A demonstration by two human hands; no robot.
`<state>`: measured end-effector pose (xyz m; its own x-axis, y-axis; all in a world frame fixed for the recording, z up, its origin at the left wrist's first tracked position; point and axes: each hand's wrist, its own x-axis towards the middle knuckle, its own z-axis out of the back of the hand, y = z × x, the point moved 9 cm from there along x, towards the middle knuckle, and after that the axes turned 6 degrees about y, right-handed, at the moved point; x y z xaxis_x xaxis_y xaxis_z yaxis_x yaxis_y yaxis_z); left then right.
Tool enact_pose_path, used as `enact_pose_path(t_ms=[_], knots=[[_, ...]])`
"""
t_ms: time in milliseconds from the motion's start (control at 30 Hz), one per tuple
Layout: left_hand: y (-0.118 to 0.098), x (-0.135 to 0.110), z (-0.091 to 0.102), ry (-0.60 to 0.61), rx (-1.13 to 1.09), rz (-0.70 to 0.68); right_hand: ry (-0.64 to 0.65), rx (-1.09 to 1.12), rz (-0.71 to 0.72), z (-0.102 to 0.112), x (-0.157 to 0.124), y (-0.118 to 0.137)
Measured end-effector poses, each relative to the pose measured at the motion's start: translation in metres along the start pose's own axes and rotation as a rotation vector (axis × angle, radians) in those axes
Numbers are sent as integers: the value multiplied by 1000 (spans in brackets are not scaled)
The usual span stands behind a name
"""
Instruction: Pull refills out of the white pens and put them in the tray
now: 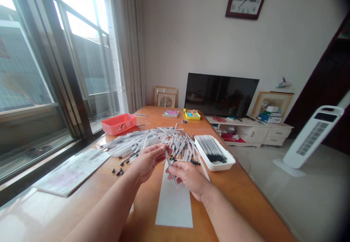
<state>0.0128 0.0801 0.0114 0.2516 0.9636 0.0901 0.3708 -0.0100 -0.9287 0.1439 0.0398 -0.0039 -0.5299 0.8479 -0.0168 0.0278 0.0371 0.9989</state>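
Both hands meet over the wooden table [235,194], above a white paper strip [175,202]. My left hand [149,160] pinches the upper end of a thin pen [170,166], fingers closed on it. My right hand [188,176] grips the same pen lower down, its tip pointing toward me. Just beyond the hands lies a wide pile of clear pens [153,141]. A few small black caps [118,171] are scattered to the left of my left hand.
A white tray [228,163] of black-tipped pens sits right of the pile. A pink basket [119,123] stands at the far left, a plastic-covered sheet [71,172] lies near the window. Books, a television and a white fan [308,139] are beyond.
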Motion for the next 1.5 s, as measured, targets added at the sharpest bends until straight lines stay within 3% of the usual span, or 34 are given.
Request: enact_pose_path(t_ms=[100, 333, 433, 533, 633, 800, 900, 1367, 1500], knots=[[-9, 0, 16, -103, 108, -22, -78, 15, 48, 15, 1, 1], [-53, -15, 104, -637, 449, -212, -286, 151, 88, 48, -1, 0], [-57, -16, 129, -712, 602, -217, -291, 172, 87, 49, 0, -1], [-58, -18, 141, -747, 702, -229, -294, 171, 84, 48, 1, -2], [-56, -16, 140, -740, 883, -115, -300, 167, 72, 49, 2, -5], [-46, -10, 127, -649, 1437, 267, -320, 151, 62, 50, 3, -6], [-40, -7, 120, -566, 1551, 340, -321, 135, 67, 49, 2, -5], [-37, -5, 108, -511, 1541, 254, -319, 126, 59, 47, 1, -5], [-35, -5, 89, -406, 1166, 106, -312, 114, 70, 45, 0, -2]])
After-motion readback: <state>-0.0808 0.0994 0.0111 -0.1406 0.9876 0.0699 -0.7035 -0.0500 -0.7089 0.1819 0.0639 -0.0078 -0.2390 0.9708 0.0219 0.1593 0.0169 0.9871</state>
